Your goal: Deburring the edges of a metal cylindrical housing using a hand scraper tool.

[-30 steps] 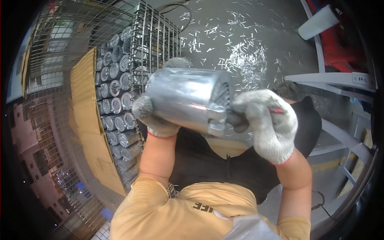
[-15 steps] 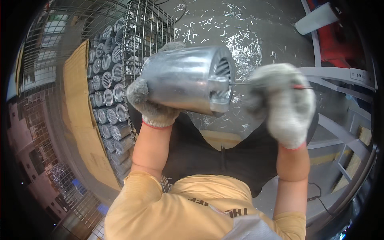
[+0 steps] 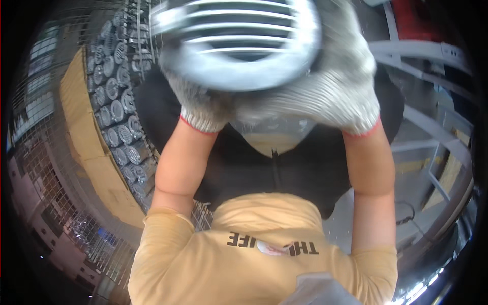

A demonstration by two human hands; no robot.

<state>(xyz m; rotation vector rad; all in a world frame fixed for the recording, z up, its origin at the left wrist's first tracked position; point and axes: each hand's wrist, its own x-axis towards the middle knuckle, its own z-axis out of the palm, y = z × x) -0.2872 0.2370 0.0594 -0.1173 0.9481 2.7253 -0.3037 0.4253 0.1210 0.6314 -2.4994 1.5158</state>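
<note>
A shiny silver metal cylinder (image 3: 239,76) is held up close at the top of the view, smeared by motion. Its round end faces me, with parallel slats across the opening inside a thick rim. My left hand (image 3: 198,96), in a grey-white knit glove with a red cuff edge, grips it from the left and below; its fingers are mostly hidden behind it. Wrapped around its right side and underside is my right hand (image 3: 335,86), gloved alike and blurred. The thin rod with a red part, held earlier in the right hand, does not show.
Left stands a wire cage (image 3: 145,35) with several similar slatted metal cylinders (image 3: 117,109) stacked in rows. A cardboard sheet (image 3: 96,152) lines its near side. On the right is a light metal frame (image 3: 422,51), with a red object (image 3: 419,20) behind it.
The cylinder has come up and closer, turning its slatted end from the right toward me. My right hand has moved left onto it; the thin rod has gone out of sight.
</note>
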